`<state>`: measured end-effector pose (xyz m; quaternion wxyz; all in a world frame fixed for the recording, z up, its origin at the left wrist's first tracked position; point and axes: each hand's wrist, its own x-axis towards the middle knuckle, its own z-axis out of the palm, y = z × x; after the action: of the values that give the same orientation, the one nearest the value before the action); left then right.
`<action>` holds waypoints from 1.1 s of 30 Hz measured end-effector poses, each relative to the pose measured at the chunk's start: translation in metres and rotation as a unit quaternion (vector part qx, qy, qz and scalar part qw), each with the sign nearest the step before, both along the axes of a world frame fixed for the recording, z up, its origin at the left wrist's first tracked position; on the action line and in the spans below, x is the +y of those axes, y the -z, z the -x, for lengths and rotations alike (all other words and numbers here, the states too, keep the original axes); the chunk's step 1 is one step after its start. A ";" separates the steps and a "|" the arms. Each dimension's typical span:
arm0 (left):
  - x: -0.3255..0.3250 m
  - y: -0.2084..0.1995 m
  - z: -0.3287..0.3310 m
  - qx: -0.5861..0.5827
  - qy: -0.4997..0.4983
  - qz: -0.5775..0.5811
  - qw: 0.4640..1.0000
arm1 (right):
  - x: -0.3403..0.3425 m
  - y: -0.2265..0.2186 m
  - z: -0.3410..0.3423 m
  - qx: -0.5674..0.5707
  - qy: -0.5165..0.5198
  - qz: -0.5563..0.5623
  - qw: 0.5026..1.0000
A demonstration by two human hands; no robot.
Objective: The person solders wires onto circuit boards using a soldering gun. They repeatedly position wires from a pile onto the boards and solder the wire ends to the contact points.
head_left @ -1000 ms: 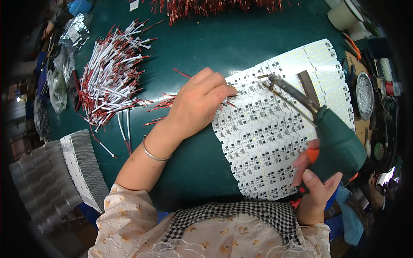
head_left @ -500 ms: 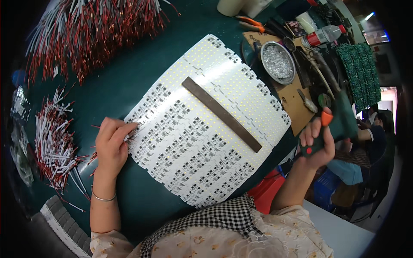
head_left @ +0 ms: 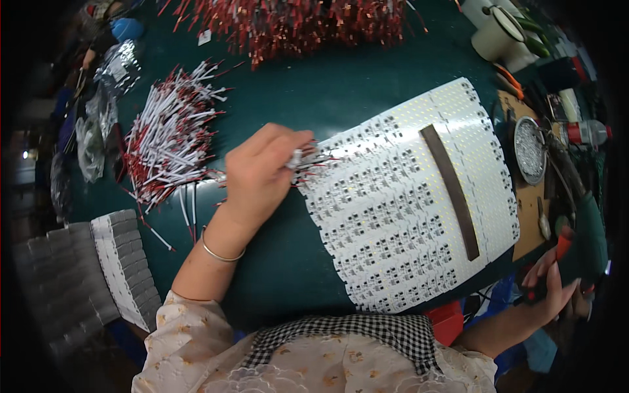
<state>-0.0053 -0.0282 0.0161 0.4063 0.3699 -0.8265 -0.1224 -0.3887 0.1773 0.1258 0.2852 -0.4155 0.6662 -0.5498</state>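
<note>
My left hand (head_left: 259, 167) is closed on a small bunch of short red and white wires (head_left: 308, 164), whose ends stick out over the left corner of a white circuit board panel (head_left: 386, 216). Rows of small black parts and yellow LEDs cover that panel. Across it lies a flat dark brown bar (head_left: 451, 193). Off the panel's right side, my right hand (head_left: 550, 285) grips a dark green gun-shaped hand tool (head_left: 593, 242) with an orange part. Left of my left hand is a loose pile of red and white wires (head_left: 173, 141).
A large heap of red wires (head_left: 314, 26) lies at the far edge. Stacked grey-white strips (head_left: 121, 268) stand near left, below plastic bags (head_left: 92, 144). On cardboard (head_left: 532, 229) at right sits a metal bowl of silvery bits (head_left: 529, 150), near a bottle (head_left: 586, 133) and orange-handled pliers (head_left: 510, 82).
The view has swung left, so the panel appears farther right. My left hand has risen from the panel's edge, and a bunch of wires now shows in it. My right hand still holds the green tool.
</note>
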 end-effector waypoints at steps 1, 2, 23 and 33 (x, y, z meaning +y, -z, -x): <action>0.003 0.001 0.003 -0.023 -0.013 -0.026 0.999 | -0.004 -0.001 -0.011 -0.035 -0.019 0.003 0.999; 0.004 -0.002 0.007 -0.027 -0.018 -0.026 0.999 | -0.007 0.000 -0.024 -0.069 -0.038 0.006 0.997; -0.002 0.020 0.026 -0.088 0.040 0.006 0.995 | -0.053 0.063 -0.125 -0.175 -0.128 -0.127 0.968; 0.000 0.024 0.028 -0.056 0.052 -0.030 0.997 | -0.056 0.069 -0.129 -0.198 -0.161 -0.096 0.962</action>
<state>-0.0330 -0.0283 -0.0075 0.3412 0.3450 -0.8620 -0.1467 -0.2594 0.1218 0.0569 0.5345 -0.3711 0.5703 -0.5014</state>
